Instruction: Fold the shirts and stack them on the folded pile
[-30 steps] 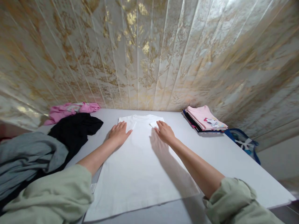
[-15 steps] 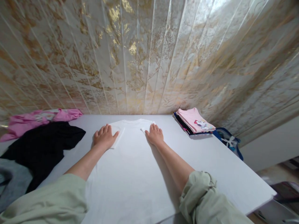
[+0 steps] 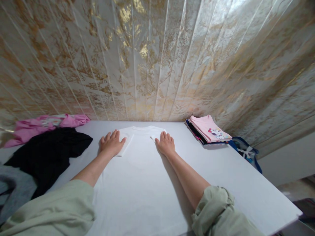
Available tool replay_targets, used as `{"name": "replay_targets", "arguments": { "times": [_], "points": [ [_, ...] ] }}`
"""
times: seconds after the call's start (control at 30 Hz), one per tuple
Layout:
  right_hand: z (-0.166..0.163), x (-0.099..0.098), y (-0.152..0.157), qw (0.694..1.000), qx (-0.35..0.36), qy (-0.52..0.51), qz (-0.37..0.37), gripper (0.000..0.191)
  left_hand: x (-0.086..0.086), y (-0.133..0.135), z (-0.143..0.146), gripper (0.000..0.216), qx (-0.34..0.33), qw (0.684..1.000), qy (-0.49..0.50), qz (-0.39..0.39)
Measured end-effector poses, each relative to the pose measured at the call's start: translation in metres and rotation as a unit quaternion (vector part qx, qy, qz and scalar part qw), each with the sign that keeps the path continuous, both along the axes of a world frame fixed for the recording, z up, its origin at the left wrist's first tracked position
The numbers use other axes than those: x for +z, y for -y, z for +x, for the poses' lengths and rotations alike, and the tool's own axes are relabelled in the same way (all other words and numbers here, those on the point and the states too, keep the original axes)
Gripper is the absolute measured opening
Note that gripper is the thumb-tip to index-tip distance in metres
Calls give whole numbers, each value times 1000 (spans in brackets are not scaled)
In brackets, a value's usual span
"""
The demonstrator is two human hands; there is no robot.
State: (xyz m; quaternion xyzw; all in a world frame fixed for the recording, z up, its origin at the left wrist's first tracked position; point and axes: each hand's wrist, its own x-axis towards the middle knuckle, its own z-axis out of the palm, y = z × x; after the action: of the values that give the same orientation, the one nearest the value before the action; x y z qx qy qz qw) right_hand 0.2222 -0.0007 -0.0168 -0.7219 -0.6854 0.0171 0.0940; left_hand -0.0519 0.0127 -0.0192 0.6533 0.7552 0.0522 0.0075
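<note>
A white T-shirt [image 3: 140, 173] lies spread on the white table, its neckline toward the wall. My left hand [image 3: 111, 143] rests flat on the shirt's left sleeve, which is folded inward over the body; the fingers are spread. At the opposite shoulder, my right hand [image 3: 166, 143] presses down palm first, fingers stretched out, covering most of the right sleeve. A small folded edge of that sleeve shows beside the thumb. Neither hand grips the cloth.
Left of the shirt lie a black garment [image 3: 49, 154], a pink garment [image 3: 51, 126] and a grey garment [image 3: 17, 186]. At the back right sits a folded stack topped by a pink shirt [image 3: 209, 127], beside a blue-edged bag [image 3: 246, 152]. A gold-patterned curtain [image 3: 137, 65] hangs behind the white table [image 3: 236, 183].
The view has shifted slightly, so everything appears a little farther right. Both hands stay on the shirt's sleeves; a bit more of the right sleeve's folded edge shows beside the right thumb.
</note>
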Motion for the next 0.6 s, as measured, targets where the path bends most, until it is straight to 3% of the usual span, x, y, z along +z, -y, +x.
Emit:
{"name": "replay_targets", "arguments": {
  "times": [0.37,0.6],
  "points": [
    [-2,-4,-1,1000,-10,-3,4,68,1,-3,-1,70,-5,1000,-2,-6],
    [-9,10,-28,1000,16,7,-7,68,-8,-11,-5,70,-14,1000,-5,11]
  ]
}}
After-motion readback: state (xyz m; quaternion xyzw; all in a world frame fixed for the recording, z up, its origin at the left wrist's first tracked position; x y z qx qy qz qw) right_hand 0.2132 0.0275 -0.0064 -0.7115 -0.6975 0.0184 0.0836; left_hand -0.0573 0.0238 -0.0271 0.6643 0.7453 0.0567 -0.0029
